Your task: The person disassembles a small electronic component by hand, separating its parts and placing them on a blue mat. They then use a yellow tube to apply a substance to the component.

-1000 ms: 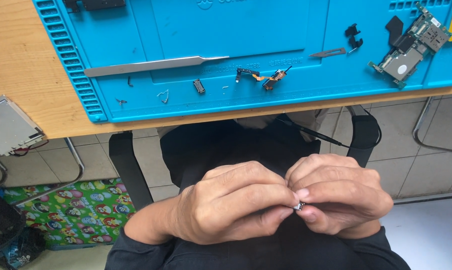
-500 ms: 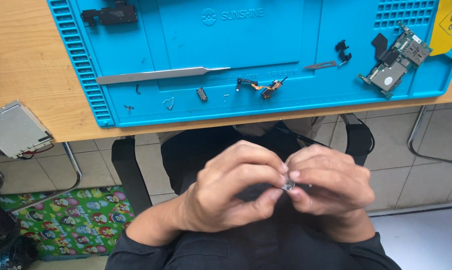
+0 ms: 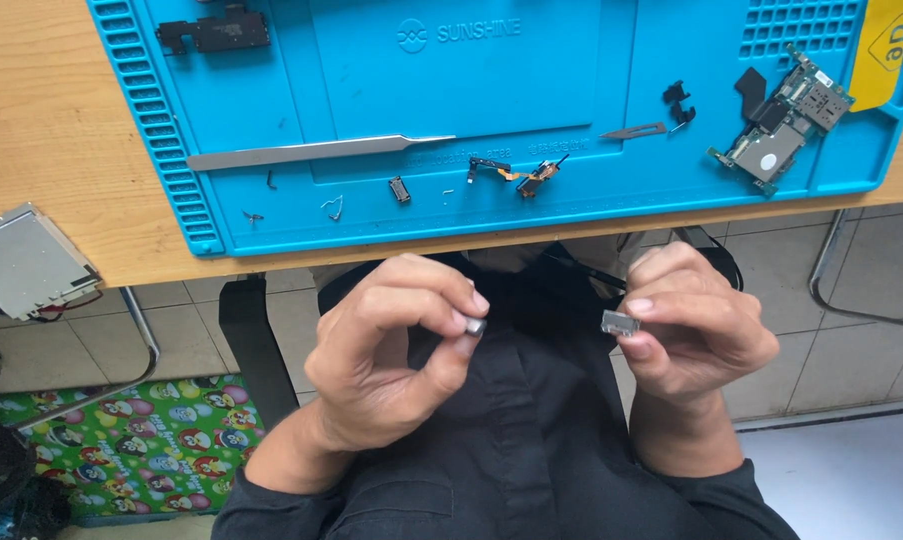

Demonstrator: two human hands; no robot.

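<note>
My left hand [image 3: 391, 350] pinches a small grey metal piece [image 3: 475, 325] between thumb and forefinger, held over my lap in front of my black shirt. My right hand [image 3: 691, 335] pinches a second small silver metal part [image 3: 619, 322] the same way. The two hands are apart, a hand's width between the parts. Both are below the edge of the wooden desk [image 3: 51, 120], which carries a blue work mat [image 3: 531, 90].
On the blue mat lie long metal tweezers [image 3: 316, 152], a small blade tool [image 3: 633, 131], a flex cable part [image 3: 516, 173], a circuit board [image 3: 781, 135], small black pieces [image 3: 677, 103], a black module [image 3: 216, 33] and tiny screws. A silver metal plate [image 3: 26, 262] overhangs the desk's left edge.
My hands were pressed together around one small part; now they have drawn apart, each holding a separate piece. The view has also shifted lower.
</note>
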